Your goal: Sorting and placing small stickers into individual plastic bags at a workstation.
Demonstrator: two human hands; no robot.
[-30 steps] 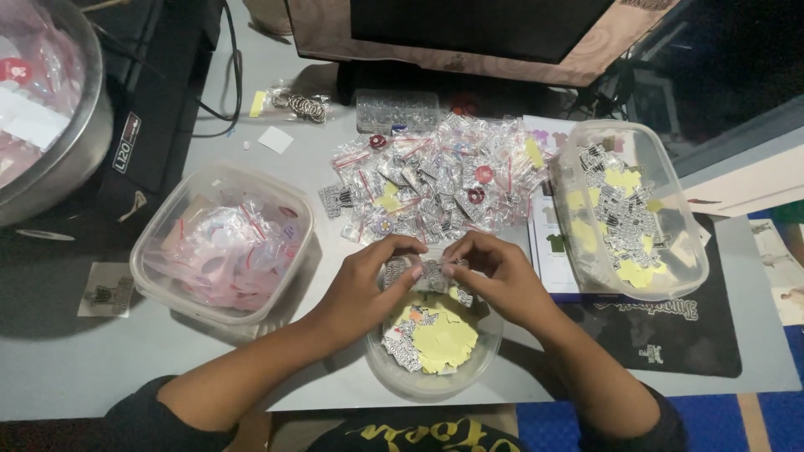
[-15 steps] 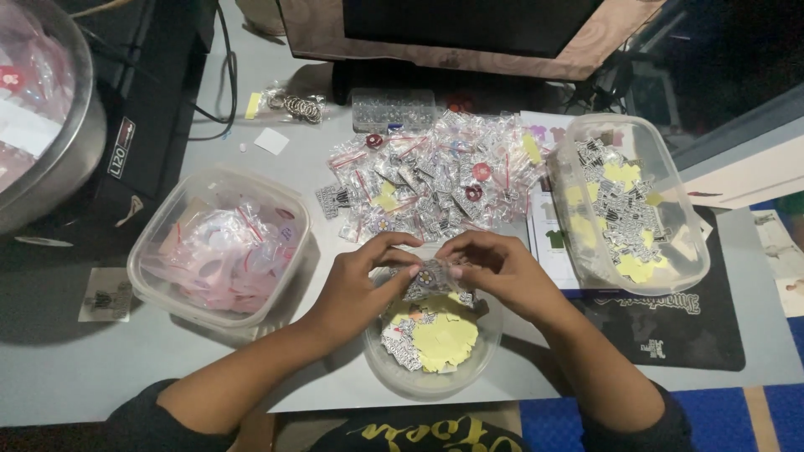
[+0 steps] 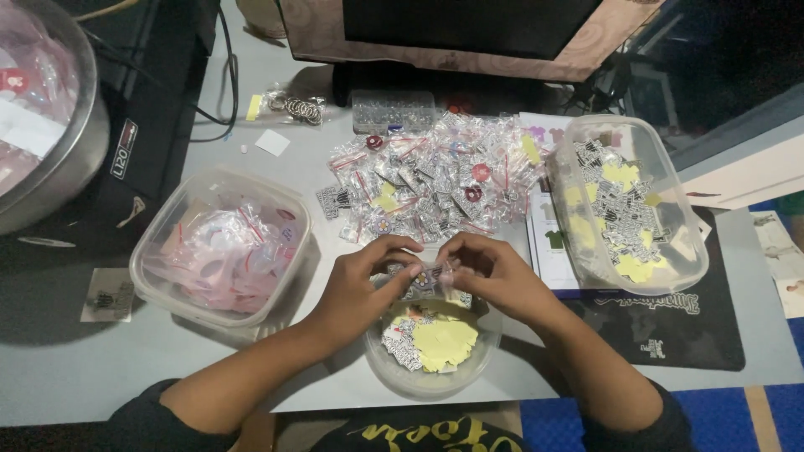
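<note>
My left hand and my right hand meet over a small round clear bowl. Between their fingertips they pinch a small clear plastic bag with a round sticker inside. The bowl under the hands holds yellow and black-and-white stickers. Just beyond the hands lies a pile of filled small bags on the grey table.
A clear tub of empty bags with red strips stands at the left. A rectangular clear tub of stickers stands at the right, beside a black mat. A metal bowl sits far left, and a monitor base stands at the back.
Both hands stay over the bowl and keep working the small bag between their fingertips; the view has shifted slightly. Nothing else has moved.
</note>
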